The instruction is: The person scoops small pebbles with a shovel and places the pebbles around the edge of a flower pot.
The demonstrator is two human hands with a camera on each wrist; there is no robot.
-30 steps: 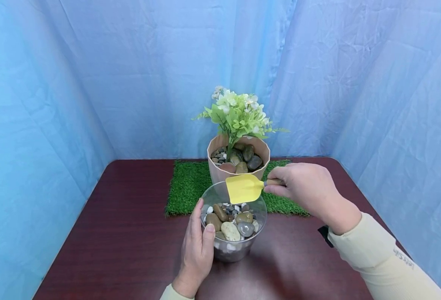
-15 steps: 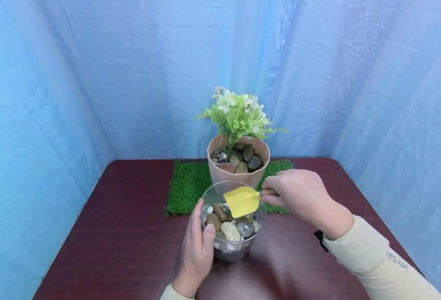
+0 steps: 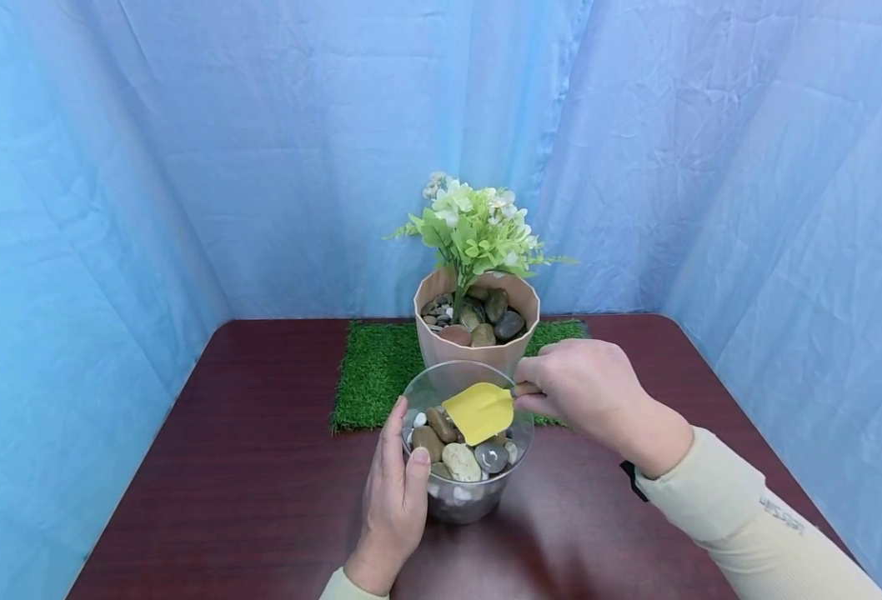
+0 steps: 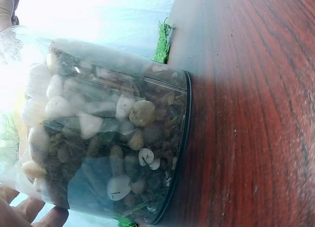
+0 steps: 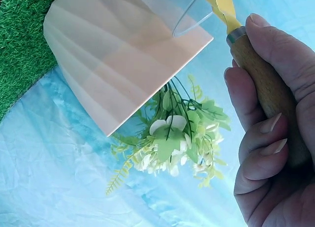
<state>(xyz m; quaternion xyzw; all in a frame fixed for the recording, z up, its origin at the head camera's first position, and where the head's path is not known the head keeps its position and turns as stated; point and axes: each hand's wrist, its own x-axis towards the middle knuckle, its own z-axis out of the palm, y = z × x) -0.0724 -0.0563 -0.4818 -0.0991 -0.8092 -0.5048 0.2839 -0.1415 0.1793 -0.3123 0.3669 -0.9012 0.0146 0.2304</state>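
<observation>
In the head view a clear plastic pot [image 3: 465, 500] stands on the table, filled with brown, white and grey stones. My left hand [image 3: 398, 500] rests against its left side, fingers straight along the wall and thumb at the near rim. A few left fingertips [image 4: 54, 216] touch the wall in the left wrist view. My right hand [image 3: 587, 387] grips the wooden handle [image 5: 266, 79] of a small scoop with a yellow blade [image 3: 480, 413]. The blade tilts down inside the pot's opening, over the stones; whether it touches them I cannot tell.
Behind the clear pot, a pinkish planter [image 3: 444, 357] holds stones and a white-flowered leafy plant [image 3: 478, 229]. It stands on a green grass mat [image 3: 377, 375]. Blue curtains [image 3: 298, 167] hang round the back and sides of the dark red table [image 3: 261, 467].
My right hand has moved left and slightly down, taking the yellow scoop from above the far rim down into the pot's opening. The left hand and the pot stay in place.
</observation>
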